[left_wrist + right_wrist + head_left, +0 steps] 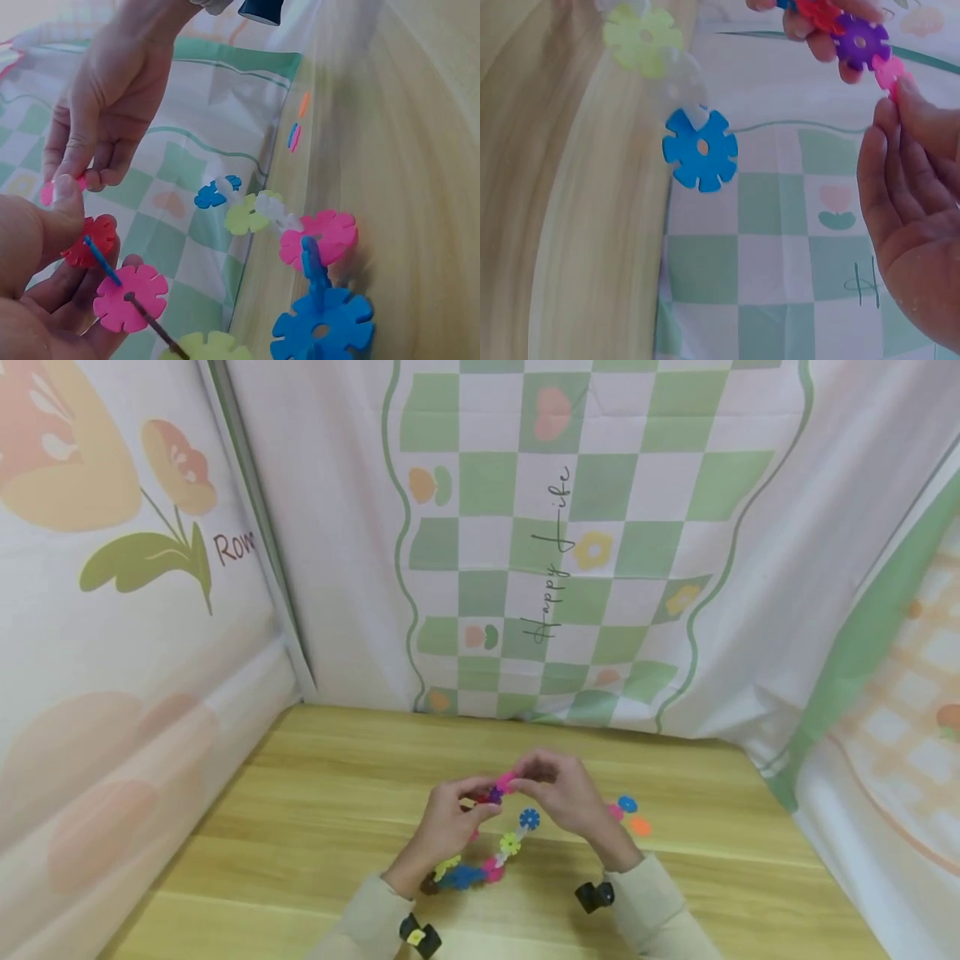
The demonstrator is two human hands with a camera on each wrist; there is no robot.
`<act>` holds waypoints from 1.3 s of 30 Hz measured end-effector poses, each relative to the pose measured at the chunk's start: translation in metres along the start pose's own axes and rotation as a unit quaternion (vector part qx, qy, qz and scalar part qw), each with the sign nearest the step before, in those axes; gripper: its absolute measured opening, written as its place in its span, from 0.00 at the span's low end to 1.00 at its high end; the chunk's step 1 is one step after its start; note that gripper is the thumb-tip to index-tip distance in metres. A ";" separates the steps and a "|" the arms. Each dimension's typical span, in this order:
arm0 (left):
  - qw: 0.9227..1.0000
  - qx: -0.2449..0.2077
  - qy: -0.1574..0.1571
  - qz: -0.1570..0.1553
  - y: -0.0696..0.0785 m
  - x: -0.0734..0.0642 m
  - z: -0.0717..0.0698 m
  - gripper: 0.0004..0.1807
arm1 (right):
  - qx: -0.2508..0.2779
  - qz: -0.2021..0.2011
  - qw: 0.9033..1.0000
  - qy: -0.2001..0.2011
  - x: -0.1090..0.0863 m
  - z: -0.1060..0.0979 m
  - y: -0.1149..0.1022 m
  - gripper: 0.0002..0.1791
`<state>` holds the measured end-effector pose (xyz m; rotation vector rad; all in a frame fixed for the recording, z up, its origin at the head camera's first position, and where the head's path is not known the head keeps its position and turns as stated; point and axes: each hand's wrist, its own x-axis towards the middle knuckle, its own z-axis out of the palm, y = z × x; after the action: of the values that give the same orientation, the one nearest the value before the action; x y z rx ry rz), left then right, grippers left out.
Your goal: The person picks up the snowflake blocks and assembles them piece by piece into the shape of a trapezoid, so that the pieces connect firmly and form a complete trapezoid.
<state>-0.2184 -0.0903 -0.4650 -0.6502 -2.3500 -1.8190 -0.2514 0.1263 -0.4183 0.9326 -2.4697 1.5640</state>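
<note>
My left hand [442,827] pinches one end of a chain of slotted plastic flower discs, at a red disc [101,231] beside a purple disc [846,46]. Between the thumb and fingers of my right hand [566,797] is a pink disc [887,71], which meets the purple one's edge. From the left hand the chain curves down through a pink disc [112,306] and a yellow-green disc [206,349]. It runs on past blue discs [461,878] to a blue disc [529,819] at the other end. Fingers hide part of the held discs.
Loose discs lie on the wooden table [337,777] beyond the right forearm: a blue disc [627,804], an orange disc [641,826] and a pink disc [616,812]. Printed cloth [345,568] hangs along the table's back and sides.
</note>
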 end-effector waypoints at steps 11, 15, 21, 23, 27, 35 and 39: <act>0.999 0.032 0.007 0.024 -0.001 -0.001 0.003 0.17 | -0.039 0.011 0.999 0.011 -0.001 0.005 -0.002 0.02; 0.999 0.027 -0.035 0.002 0.000 0.001 0.003 0.17 | -0.046 0.008 0.998 -0.030 0.003 -0.006 0.000 0.02; 0.996 0.013 -0.079 -0.028 0.002 0.002 0.001 0.20 | -0.042 0.021 0.993 -0.109 0.012 -0.025 0.004 0.03; 0.996 0.003 -0.074 -0.044 0.001 0.001 0.000 0.19 | -0.041 0.026 0.990 -0.132 0.014 -0.028 0.006 0.03; 0.996 -0.037 -0.053 -0.058 -0.004 0.003 -0.001 0.17 | -0.039 0.034 0.982 -0.180 0.020 -0.029 0.007 0.04; 0.997 -0.050 -0.041 -0.049 -0.014 0.006 0.004 0.12 | -0.060 0.040 0.973 -0.221 0.021 -0.031 0.008 0.08; 0.997 -0.039 -0.035 -0.061 -0.015 0.004 0.003 0.11 | -0.118 0.083 0.974 -0.173 0.007 -0.057 0.026 0.10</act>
<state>-0.2274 -0.0899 -0.4783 -0.6011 -2.4237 -1.9785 -0.2849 0.1791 -0.4087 1.0595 -2.9605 1.1904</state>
